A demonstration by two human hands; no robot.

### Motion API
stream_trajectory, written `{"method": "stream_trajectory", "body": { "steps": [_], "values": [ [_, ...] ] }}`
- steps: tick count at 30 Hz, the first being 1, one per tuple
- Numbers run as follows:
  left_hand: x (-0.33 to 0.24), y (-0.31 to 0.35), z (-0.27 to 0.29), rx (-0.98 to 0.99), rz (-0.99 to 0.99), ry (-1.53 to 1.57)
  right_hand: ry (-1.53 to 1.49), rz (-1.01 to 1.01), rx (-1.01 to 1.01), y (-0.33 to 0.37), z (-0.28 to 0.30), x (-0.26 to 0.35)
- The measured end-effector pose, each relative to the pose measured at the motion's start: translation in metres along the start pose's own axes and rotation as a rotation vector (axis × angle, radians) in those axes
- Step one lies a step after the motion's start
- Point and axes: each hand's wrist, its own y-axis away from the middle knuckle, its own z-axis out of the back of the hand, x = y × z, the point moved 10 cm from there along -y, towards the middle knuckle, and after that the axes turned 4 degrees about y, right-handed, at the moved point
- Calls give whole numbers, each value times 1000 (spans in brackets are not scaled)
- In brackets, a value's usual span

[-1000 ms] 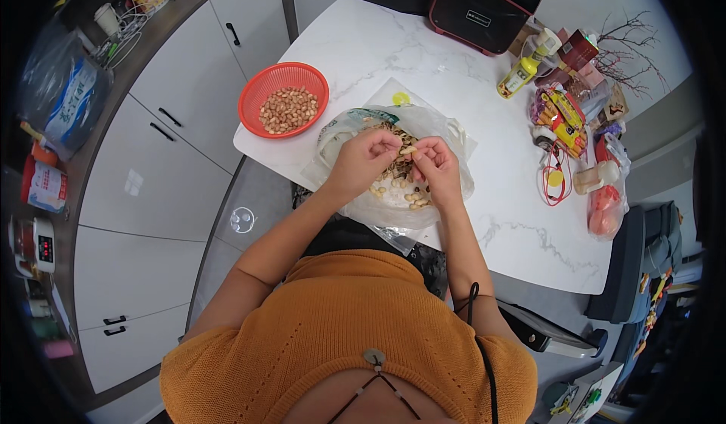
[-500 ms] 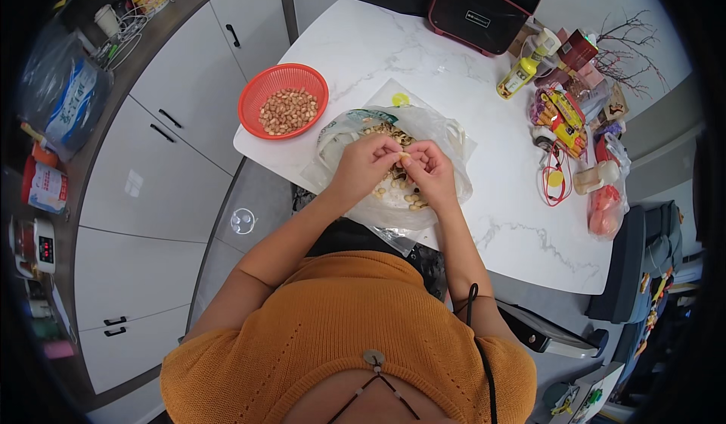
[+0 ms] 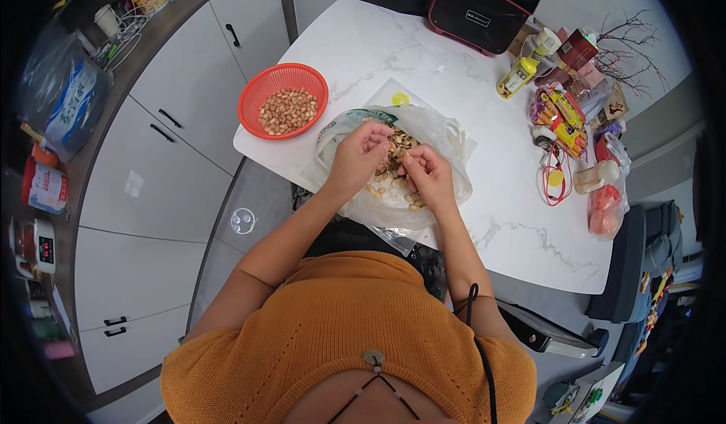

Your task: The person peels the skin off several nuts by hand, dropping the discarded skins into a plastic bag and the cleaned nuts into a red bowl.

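My left hand (image 3: pixel 358 158) is over the left part of an open, whitish plastic bag (image 3: pixel 355 207), its fingers curled and thumb drawn in. Facing it across a small gap, my right hand (image 3: pixel 429 176) has its thumb and forefinger pinched together. Whatever either set of fingertips holds is too small to make out. Below and between the hands, empty peanut shells (image 3: pixel 405 138) and whole, pale unshelled peanuts (image 3: pixel 412 198) lie in the bag. To the far left, a red plastic basket (image 3: pixel 247 106) holds shelled, reddish-brown peanuts (image 3: pixel 289 111).
The white marbled table (image 3: pixel 522 227) carries a black-and-red box-like appliance (image 3: pixel 476 15) at the back. On the right stand a yellow bottle (image 3: pixel 517 77), snack packs (image 3: pixel 561 118), a red cable (image 3: pixel 557 189) and a bag of round pink fruit (image 3: pixel 605 211). White cabinets (image 3: pixel 151 174) line the left.
My hands have parted from a shared pinch on a peanut. The left has shifted slightly up and left, and the right slightly down. The basket and bag stay in place.
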Motion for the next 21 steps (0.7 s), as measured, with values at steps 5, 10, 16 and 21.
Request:
{"method": "stream_trajectory", "body": {
  "steps": [5, 10, 16, 21],
  "values": [
    [1, 1, 0, 4, 4, -7, 80, 151, -61, -1, 10, -3],
    [6, 0, -3, 27, 14, 22, 20, 181, -111, 0, 14, -2],
    [4, 1, -4, 40, 4, 11, -142, 47, -50, -3, 6, -3],
    [5, 0, -2, 30, -3, -7, -122, 27, -72, -4, 10, -12]
  ]
}}
